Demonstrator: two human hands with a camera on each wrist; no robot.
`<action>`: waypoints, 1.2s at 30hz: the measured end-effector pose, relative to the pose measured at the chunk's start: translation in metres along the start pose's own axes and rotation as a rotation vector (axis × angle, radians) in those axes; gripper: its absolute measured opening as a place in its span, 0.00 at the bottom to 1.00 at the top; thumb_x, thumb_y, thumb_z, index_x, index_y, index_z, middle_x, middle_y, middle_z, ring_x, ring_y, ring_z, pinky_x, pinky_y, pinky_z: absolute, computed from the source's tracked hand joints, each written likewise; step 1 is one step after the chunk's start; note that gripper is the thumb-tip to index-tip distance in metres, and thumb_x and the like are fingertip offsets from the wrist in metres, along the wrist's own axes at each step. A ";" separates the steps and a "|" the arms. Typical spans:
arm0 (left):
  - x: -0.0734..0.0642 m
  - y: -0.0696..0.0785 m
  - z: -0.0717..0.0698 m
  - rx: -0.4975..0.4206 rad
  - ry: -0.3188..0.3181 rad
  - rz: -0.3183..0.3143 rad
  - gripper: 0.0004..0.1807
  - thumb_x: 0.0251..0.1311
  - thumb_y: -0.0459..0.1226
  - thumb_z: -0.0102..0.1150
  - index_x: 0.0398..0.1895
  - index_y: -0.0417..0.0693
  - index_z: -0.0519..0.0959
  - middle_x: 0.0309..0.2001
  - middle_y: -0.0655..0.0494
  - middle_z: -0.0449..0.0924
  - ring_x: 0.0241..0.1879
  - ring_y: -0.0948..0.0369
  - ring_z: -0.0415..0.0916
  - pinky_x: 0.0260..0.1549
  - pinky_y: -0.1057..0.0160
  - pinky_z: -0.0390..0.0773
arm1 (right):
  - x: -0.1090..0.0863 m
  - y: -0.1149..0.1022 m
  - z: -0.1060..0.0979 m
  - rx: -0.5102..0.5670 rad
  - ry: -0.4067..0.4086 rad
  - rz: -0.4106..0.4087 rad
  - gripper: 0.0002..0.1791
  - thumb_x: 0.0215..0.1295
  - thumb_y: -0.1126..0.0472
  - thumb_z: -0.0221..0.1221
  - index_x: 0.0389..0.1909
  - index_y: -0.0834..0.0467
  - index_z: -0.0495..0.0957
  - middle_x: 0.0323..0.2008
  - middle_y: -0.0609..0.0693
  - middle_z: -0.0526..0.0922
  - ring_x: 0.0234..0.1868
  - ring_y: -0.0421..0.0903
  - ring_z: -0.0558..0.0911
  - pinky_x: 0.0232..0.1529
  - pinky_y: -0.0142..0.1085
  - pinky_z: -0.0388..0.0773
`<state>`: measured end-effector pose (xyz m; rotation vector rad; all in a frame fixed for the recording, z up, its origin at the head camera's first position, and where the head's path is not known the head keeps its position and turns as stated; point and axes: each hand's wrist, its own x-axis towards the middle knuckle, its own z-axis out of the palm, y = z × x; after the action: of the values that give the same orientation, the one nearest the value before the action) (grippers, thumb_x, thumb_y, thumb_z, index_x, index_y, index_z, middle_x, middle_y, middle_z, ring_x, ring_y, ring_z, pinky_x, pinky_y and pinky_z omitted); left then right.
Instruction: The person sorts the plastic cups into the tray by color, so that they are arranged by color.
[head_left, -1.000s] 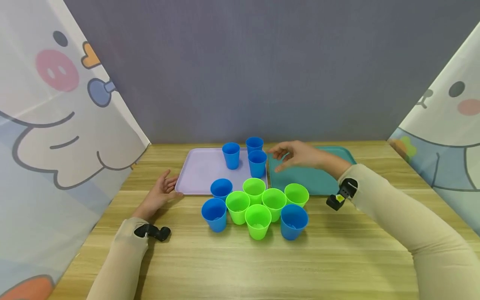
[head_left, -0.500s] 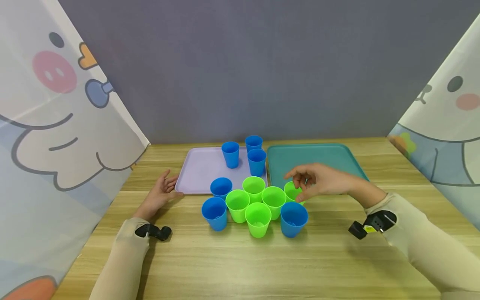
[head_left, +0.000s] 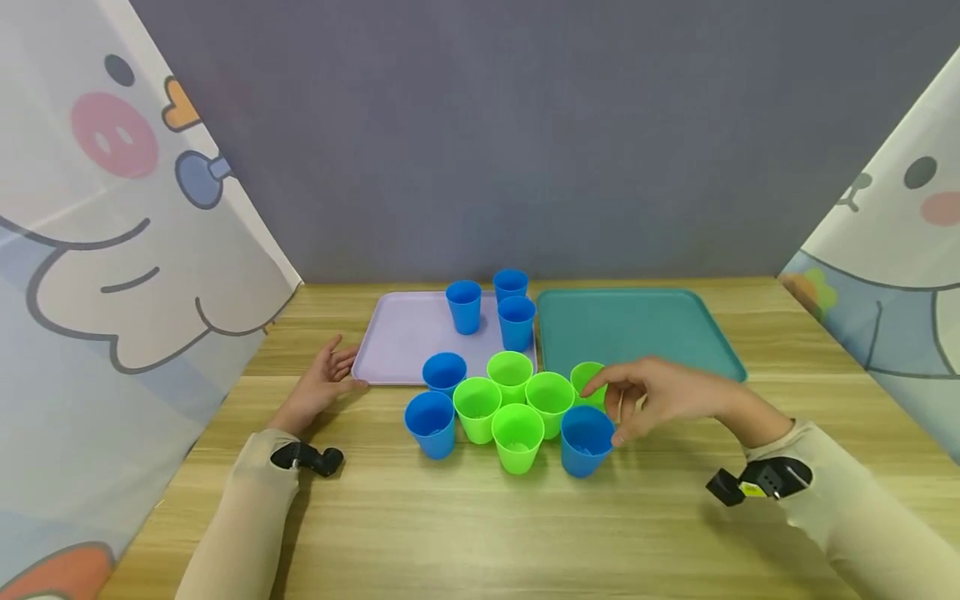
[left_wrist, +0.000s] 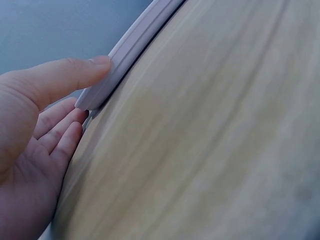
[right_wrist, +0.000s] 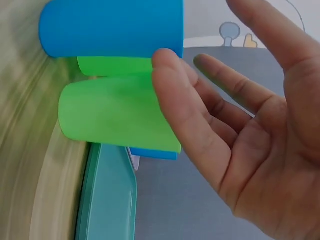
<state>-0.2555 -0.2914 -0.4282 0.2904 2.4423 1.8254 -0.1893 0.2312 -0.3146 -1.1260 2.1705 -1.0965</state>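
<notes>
My left hand rests at the near left corner of the lilac tray, thumb on its rim and fingers loosely extended beside it; the left wrist view shows the tray rim at the thumb. With fingers spread and nothing in them, my right hand hovers over the near blue cup and partly covers a green cup. In the right wrist view the index fingertip overlaps the rim of that blue cup, above the green cup.
Several green cups cluster in the middle of the wooden table. Two blue cups stand left of them. Three more, including one blue cup, stand on the lilac tray. A teal tray lies beside it, before a grey backdrop.
My right hand has moved from between the trays toward me and to the right, down to the near blue cup. My left hand has stayed at the tray corner. The cups have not moved.
</notes>
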 end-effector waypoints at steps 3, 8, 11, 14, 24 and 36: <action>0.000 0.001 0.000 0.004 -0.002 -0.001 0.56 0.58 0.19 0.61 0.77 0.33 0.29 0.73 0.27 0.52 0.72 0.37 0.51 0.71 0.45 0.52 | 0.001 -0.002 0.005 -0.042 0.017 0.024 0.32 0.56 0.59 0.73 0.58 0.68 0.75 0.34 0.50 0.82 0.29 0.42 0.85 0.32 0.37 0.84; 0.000 0.000 -0.001 0.009 -0.001 0.001 0.56 0.58 0.19 0.61 0.77 0.33 0.30 0.73 0.27 0.52 0.72 0.38 0.51 0.71 0.44 0.52 | 0.003 -0.007 0.018 -0.193 0.093 0.012 0.31 0.52 0.55 0.76 0.53 0.65 0.79 0.31 0.44 0.82 0.24 0.35 0.83 0.27 0.33 0.82; -0.001 0.000 -0.001 0.004 0.002 0.001 0.56 0.59 0.19 0.61 0.77 0.33 0.30 0.73 0.27 0.52 0.72 0.38 0.51 0.71 0.44 0.52 | 0.004 -0.010 0.026 -0.261 0.135 0.023 0.31 0.49 0.52 0.77 0.51 0.64 0.80 0.32 0.45 0.82 0.22 0.33 0.81 0.25 0.30 0.81; -0.001 0.000 0.000 -0.003 0.003 0.001 0.56 0.58 0.19 0.61 0.77 0.33 0.30 0.73 0.27 0.52 0.72 0.38 0.51 0.71 0.44 0.52 | 0.004 -0.012 0.033 -0.301 0.156 0.043 0.33 0.48 0.50 0.78 0.50 0.66 0.80 0.33 0.46 0.82 0.21 0.31 0.80 0.24 0.29 0.80; 0.000 0.002 0.001 -0.023 0.009 0.009 0.56 0.57 0.18 0.60 0.77 0.34 0.29 0.72 0.26 0.52 0.72 0.37 0.51 0.71 0.45 0.51 | -0.001 -0.023 0.029 -0.298 0.159 -0.011 0.30 0.49 0.54 0.77 0.48 0.66 0.80 0.34 0.42 0.83 0.26 0.32 0.80 0.26 0.30 0.81; -0.001 -0.002 -0.001 -0.022 0.000 0.007 0.56 0.58 0.18 0.60 0.77 0.33 0.30 0.73 0.27 0.51 0.72 0.38 0.51 0.72 0.47 0.52 | 0.002 -0.043 -0.010 -0.326 0.162 -0.092 0.26 0.49 0.58 0.76 0.47 0.64 0.80 0.32 0.42 0.83 0.28 0.34 0.81 0.25 0.33 0.83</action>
<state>-0.2547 -0.2926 -0.4296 0.2986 2.4227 1.8535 -0.1776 0.2189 -0.2734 -1.3277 2.5132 -0.9201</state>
